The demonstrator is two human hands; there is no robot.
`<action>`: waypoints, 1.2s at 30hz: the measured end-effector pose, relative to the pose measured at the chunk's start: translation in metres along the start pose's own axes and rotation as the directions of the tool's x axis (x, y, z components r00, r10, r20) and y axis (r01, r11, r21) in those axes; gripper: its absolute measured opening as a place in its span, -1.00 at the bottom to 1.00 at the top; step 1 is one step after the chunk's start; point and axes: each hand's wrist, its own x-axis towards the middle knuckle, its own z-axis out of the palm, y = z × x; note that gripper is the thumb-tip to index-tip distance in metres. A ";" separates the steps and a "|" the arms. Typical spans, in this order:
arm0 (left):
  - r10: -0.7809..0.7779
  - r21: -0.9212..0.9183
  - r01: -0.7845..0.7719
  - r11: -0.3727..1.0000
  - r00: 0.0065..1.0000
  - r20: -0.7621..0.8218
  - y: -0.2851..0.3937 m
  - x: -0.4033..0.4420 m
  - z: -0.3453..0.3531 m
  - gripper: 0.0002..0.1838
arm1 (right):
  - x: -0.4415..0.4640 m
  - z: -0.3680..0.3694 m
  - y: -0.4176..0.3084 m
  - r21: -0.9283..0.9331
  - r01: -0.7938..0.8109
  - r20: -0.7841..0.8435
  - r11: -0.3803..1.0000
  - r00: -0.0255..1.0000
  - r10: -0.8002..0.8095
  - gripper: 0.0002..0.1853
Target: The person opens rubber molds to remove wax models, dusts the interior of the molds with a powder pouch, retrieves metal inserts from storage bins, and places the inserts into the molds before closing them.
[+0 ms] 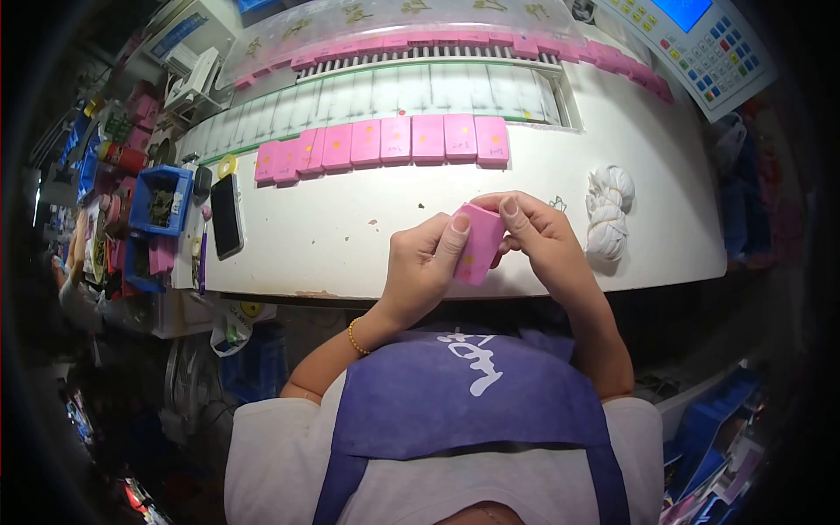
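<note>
A small pink packet (479, 247) with a yellow mark near its lower end is between my two hands, just above the front edge of the table. My left hand (426, 261) grips its left side, thumb lying on the face. My right hand (544, 234) holds the upper right edge, thumb bent over it and the other fingers partly hidden behind. Beyond my hands runs a row of similar pink packets (367, 143), laid side by side with yellow spots and small dark writing.
A white string bundle (607, 214) lies right of my hands. To the left are a phone (227, 217) and a blue bin (161, 200). Behind the row stand a white segmented strip (376, 96) and a keypad device (700, 48). Small scraps dot the white table (332, 254).
</note>
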 end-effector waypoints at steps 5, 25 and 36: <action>-0.060 -0.120 0.060 0.991 0.998 0.003 -0.003 0.000 -0.002 -0.53 | 0.002 -0.007 0.007 -0.050 0.022 0.041 0.999 0.999 -0.020 -0.60; -0.248 -0.393 0.287 0.873 0.957 0.149 -0.004 -0.002 0.002 -0.61 | -0.008 -0.004 0.009 0.053 -0.086 -0.015 0.995 0.996 0.087 -0.62; -0.157 -0.179 0.164 0.970 0.986 0.053 -0.001 -0.001 0.005 -0.68 | -0.014 -0.002 0.007 -0.007 -0.033 -0.067 0.999 0.997 0.033 -0.70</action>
